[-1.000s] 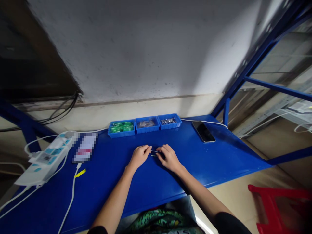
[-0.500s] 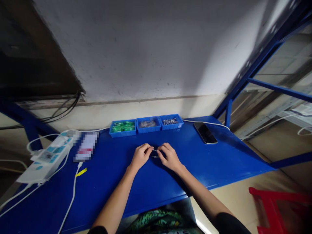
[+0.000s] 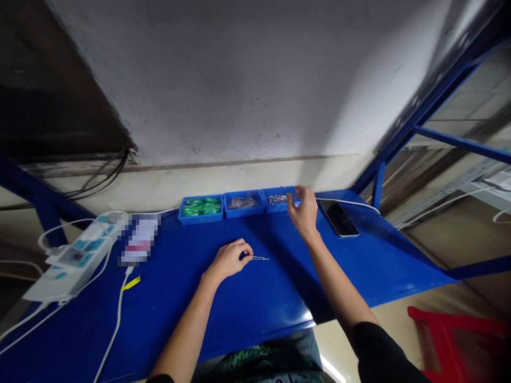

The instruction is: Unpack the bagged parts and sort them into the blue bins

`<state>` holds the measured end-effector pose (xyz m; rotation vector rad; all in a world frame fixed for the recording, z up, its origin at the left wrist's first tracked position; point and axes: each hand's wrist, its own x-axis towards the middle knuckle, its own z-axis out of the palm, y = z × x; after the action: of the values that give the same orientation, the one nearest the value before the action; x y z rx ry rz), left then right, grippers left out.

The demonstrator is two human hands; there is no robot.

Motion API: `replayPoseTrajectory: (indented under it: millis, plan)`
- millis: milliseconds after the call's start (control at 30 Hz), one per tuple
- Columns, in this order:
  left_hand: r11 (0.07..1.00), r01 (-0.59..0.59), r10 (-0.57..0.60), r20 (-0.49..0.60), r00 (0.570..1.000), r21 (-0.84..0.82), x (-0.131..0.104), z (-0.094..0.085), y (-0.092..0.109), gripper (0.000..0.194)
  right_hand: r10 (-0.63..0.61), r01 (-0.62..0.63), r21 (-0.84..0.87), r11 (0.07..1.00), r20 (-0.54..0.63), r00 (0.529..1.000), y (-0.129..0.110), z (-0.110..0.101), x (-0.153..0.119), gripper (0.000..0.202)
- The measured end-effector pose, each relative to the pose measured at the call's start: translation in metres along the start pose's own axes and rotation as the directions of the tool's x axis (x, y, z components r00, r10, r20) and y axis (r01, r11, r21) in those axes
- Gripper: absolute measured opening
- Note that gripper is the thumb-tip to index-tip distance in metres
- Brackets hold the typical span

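My left hand [image 3: 232, 258] is low over the middle of the blue table, thumb and forefinger pinched at the near end of thin metal rods [image 3: 261, 258]. The rods point right and lie close to the tabletop; their exact kind is too small to tell. My right hand [image 3: 305, 208] reaches to the right-hand blue bin [image 3: 281, 209], its thumb and forefinger apart at the bin's right side. Loose silvery metal pieces [image 3: 276, 200] fill that bin. Whether anything small touches the right fingertips is unclear.
Beside it stand a middle bin [image 3: 244, 212] of clear small parts and a left bin [image 3: 202, 218] of green pieces. A dark phone [image 3: 339, 218] lies right. At left are a power strip [image 3: 75, 258], a blurred-out phone [image 3: 139, 240] and white cables. A red stool [image 3: 447, 324] stands below right.
My right hand has left the spot beside my left hand and moved forward and right to the right-hand bin. My left hand has come slightly nearer, down by the rods.
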<state>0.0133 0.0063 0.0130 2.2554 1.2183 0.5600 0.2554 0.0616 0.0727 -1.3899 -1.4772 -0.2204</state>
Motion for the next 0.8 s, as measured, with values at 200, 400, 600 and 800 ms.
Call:
replayPoseTrajectory:
  millis: [200,400,600,800]
  plan:
    - [0.998,0.062,-0.063,-0.114,0.992,-0.008,0.005,0.005,-0.002,0.015,-0.088,0.030,0.159,0.987,0.368,0.926,0.002,0.012,-0.054,0.018]
    - [0.993,0.120,-0.119,-0.185,0.976,-0.010,0.010,0.010,-0.006,0.026,-0.300,0.140,0.288,0.947,0.647,0.701,-0.020,0.017,-0.094,0.011]
    - [0.991,0.127,-0.132,-0.187,0.973,-0.037,0.009,0.010,-0.006,0.032,-0.297,0.144,0.278,0.950,0.648,0.702,-0.020,0.018,-0.092,0.016]
    - [0.988,0.071,-0.100,-0.215,0.971,-0.138,0.007,0.009,-0.004,0.023,-0.300,0.123,0.305,0.944,0.643,0.705,-0.020,0.014,-0.093,0.025]
